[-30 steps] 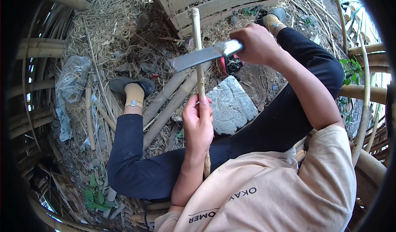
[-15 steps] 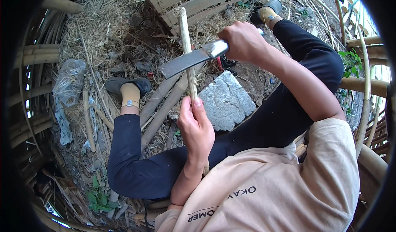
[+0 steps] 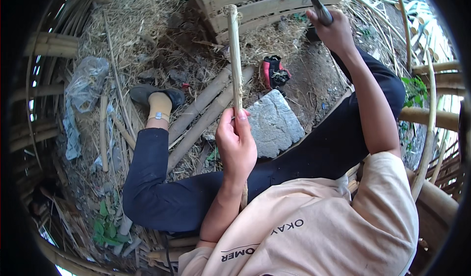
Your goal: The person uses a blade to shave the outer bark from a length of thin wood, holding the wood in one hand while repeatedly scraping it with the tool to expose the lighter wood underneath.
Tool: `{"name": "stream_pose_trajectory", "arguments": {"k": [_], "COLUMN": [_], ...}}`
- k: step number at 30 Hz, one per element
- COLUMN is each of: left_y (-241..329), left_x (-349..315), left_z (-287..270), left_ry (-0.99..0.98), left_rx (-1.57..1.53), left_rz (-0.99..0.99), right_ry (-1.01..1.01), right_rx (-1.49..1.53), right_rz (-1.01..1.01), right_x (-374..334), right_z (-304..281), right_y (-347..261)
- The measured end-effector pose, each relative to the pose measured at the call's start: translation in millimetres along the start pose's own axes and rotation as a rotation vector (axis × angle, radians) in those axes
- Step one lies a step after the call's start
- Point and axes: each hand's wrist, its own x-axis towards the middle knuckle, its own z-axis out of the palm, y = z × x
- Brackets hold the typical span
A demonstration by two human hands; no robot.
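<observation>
My left hand [image 3: 236, 141] is closed round a pale wooden stick [image 3: 234, 55], which stands up from my fist with its far end near the crate. Thin shavings cling to the stick's sides. Its lower end passes behind my wrist toward my shirt. At the upper right, my right hand [image 3: 334, 32] grips a machete [image 3: 321, 12] by its handle, well apart from the stick. The blade points away from me and runs out at the top edge, seen nearly edge-on. Beyond my left hand lies a flat grey stone slab [image 3: 275, 124] on the ground.
A slatted wooden crate [image 3: 274, 3] stands ahead. Two bamboo poles [image 3: 208, 114] lie left of the slab, and a red and black object [image 3: 275, 72] rests beyond it. A clear plastic bag [image 3: 87, 84] lies at the left. Dry straw covers the ground; bamboo walls both sides.
The machete has moved off the stick, up and to the right, with my right hand. My left hand still holds the stick, which stands a little more upright. The red and black object is now uncovered.
</observation>
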Motion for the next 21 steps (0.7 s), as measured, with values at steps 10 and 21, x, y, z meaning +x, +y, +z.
{"name": "stream_pose_trajectory", "arguments": {"k": [10, 21], "left_y": [5.8, 6.9], "left_x": [3.2, -11.4], "left_z": [-2.6, 6.9], "left_ry": [-0.165, -0.168], "left_rx": [-0.302, -0.076], "left_rz": [-0.171, -0.097], "right_ry": [-0.242, 0.146], "right_rx": [-0.067, -0.253], "right_rz": [-0.452, -0.339], "right_x": [-42.1, 3.2], "right_z": [33.3, 35.1], "right_y": [-45.4, -3.8]}}
